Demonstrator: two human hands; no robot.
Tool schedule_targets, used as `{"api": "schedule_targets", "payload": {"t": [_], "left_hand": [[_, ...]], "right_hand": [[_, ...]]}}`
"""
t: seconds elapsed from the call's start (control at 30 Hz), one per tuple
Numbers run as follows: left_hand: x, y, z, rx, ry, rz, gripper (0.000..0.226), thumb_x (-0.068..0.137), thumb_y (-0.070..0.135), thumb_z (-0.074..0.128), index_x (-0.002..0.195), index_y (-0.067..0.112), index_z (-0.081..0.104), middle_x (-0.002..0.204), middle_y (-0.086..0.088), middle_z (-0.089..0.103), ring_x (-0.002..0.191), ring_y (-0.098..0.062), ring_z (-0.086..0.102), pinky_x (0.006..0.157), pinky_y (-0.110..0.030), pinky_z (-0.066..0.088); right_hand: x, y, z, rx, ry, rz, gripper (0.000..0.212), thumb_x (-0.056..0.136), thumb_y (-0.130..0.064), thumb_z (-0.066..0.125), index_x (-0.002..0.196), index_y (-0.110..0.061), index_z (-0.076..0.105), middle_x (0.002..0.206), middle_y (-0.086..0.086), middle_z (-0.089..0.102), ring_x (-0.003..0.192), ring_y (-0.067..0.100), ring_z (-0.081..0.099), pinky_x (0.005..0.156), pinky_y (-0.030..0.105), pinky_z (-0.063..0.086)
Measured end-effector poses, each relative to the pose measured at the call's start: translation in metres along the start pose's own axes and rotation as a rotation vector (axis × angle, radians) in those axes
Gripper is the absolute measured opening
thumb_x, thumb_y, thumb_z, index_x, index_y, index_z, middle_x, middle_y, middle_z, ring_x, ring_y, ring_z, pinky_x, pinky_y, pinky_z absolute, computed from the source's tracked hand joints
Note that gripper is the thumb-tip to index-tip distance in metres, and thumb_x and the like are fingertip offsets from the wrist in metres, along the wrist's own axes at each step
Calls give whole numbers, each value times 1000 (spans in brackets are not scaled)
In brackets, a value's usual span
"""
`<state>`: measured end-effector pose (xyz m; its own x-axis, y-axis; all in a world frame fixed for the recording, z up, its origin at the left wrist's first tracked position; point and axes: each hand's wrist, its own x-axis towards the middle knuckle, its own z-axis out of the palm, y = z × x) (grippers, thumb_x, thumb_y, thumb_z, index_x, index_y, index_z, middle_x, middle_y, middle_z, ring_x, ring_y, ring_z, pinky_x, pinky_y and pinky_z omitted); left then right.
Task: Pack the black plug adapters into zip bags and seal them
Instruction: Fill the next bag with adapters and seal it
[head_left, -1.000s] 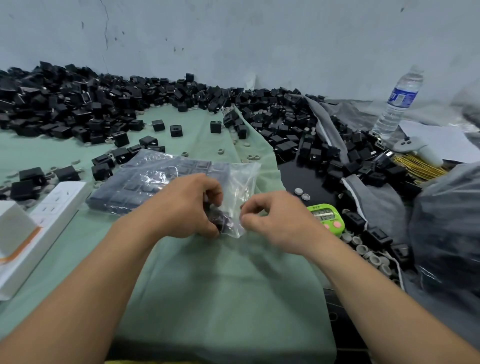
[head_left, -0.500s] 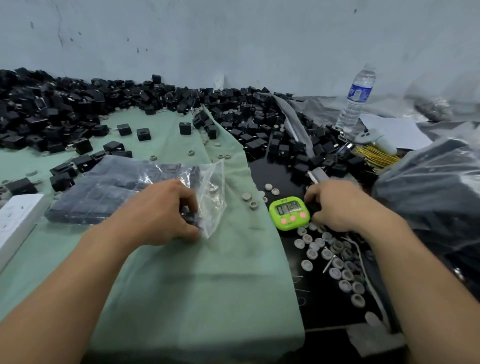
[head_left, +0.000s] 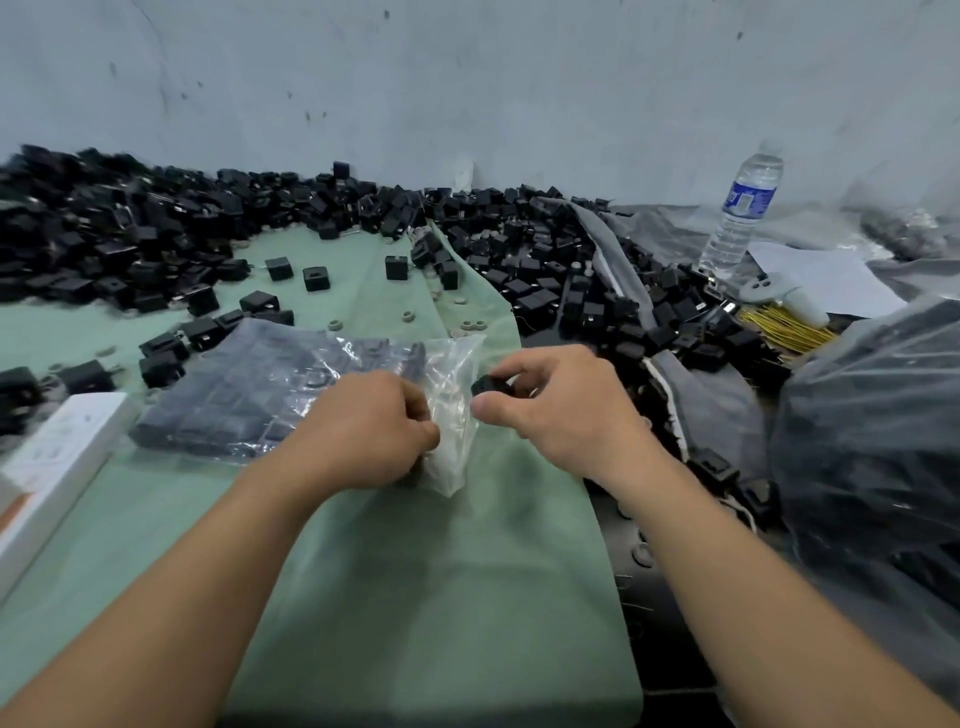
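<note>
left grip (head_left: 363, 431) curled round bag (head_left: 454, 441), centre | right grip (head_left: 566, 410) pinches adapter (head_left: 491, 387) just beside bag, at its 3 o'clock | pile (head_left: 519, 249) 12 o'clock | packed bags (head_left: 249, 395) 10 o'clock | bottle (head_left: 740, 218) 2 o'clock

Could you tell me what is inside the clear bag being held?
The bag looks mostly empty; a dark shape shows at its bottom, largely hidden by the left hand.
</note>
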<state>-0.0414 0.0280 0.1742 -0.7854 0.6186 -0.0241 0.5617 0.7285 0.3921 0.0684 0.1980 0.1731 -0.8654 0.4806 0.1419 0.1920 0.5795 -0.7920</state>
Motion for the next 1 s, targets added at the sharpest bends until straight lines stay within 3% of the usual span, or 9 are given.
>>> {"api": "schedule_targets", "payload": {"t": [0.1,0.17,0.27,0.33,0.43,0.57,0.77,0.87,1.0], "left_hand": [[1,-7,-4,-227,-5,-77,18,86,31,71,71,21,72,62,11,69,55,0,61,49,-21,40],[0,-6,-2,-244,15,-79,26,88,38,70,70,21,72,60,9,69,52,-2,61,50,-24,41],[-1,3,6,-28,62,-59,38,84,61,67,70,26,68,60,8,69,64,-10,66,62,-30,51],[-1,8,9,71,85,-67,32,82,58,69,70,28,68,68,8,70,75,-16,68,66,-30,51],[2,9,5,22,60,-108,18,80,39,74,68,27,71,70,7,70,77,-20,68,65,-29,49],[3,4,4,-371,32,-196,20,79,27,78,60,25,73,53,5,66,55,-12,63,57,-31,53],[4,-3,4,-571,7,-184,23,81,22,77,60,29,73,51,6,63,40,-3,51,54,-25,40],[3,-3,2,-566,-10,-169,24,83,24,76,59,27,72,50,8,61,40,-3,48,52,-25,37],[1,-8,-9,-660,-43,-174,21,91,14,68,70,13,71,55,1,59,45,-10,47,50,-24,36]], "right_hand": [[9,-1,22,-250,53,-28,33,64,-57,83,82,-31,74,62,-11,61,62,5,58,55,23,40],[11,-3,32,-288,30,-7,31,69,-49,86,81,-24,74,67,-9,64,68,11,61,59,27,44],[15,-5,39,-300,-95,9,25,76,-33,83,99,-26,76,93,-3,75,90,20,68,74,29,54],[17,-5,42,-326,-163,-4,38,82,-17,71,118,-30,73,113,0,74,106,23,66,85,28,52],[17,-3,47,-344,-158,-42,37,86,-9,64,115,-29,73,110,2,73,101,25,64,77,26,45],[16,2,51,-395,-54,-98,17,88,-26,72,105,-25,71,99,-2,52,94,22,53,76,28,36],[11,-2,58,-234,-96,-106,22,81,-27,77,76,-36,58,80,-8,64,80,21,61,68,32,48],[13,-2,54,-139,-132,-88,15,80,-20,76,83,-32,68,82,-10,71,76,12,63,70,28,50],[11,-2,49,-71,-240,-112,30,84,-9,65,101,-30,78,92,-14,77,84,2,69,81,24,56]]}}
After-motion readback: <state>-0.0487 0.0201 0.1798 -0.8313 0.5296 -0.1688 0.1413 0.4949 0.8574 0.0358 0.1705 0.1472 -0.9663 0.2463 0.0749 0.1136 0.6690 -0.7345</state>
